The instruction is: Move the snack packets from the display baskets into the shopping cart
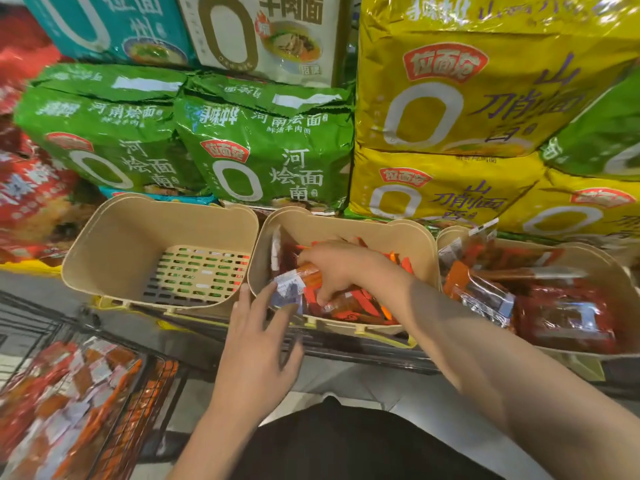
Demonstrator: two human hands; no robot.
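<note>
Black wire forms the shopping cart (pixel 41 344) at the lower left, and a heap of red and orange snack packets (pixel 69 393) already lies inside it. Just right of the cart, on the display shelf, stands the left basket (pixel 114 237), a beige tub whose slatted floor shows bare. The left hand (pixel 256 348) reaches up from below with its forearm angled to the right, palm down, fingers (pixel 242 306) straight and spread apart; its fingertips hover at the front rim of the middle basket (pixel 408 237), near the silvery end of a held packet (pixel 298 282). That packet, orange with a foil end, sits in the right hand (pixel 339 268), which comes in from the lower right across the basket, wrist bent down, its fingers curled round the packet above more orange packets in the tub. Farther right, the right basket (pixel 623 282) holds dark red packets (pixel 564 317). Behind the baskets, green noodle bags (pixel 263 150) and yellow noodle bags (pixel 450 116) are stacked.
</note>
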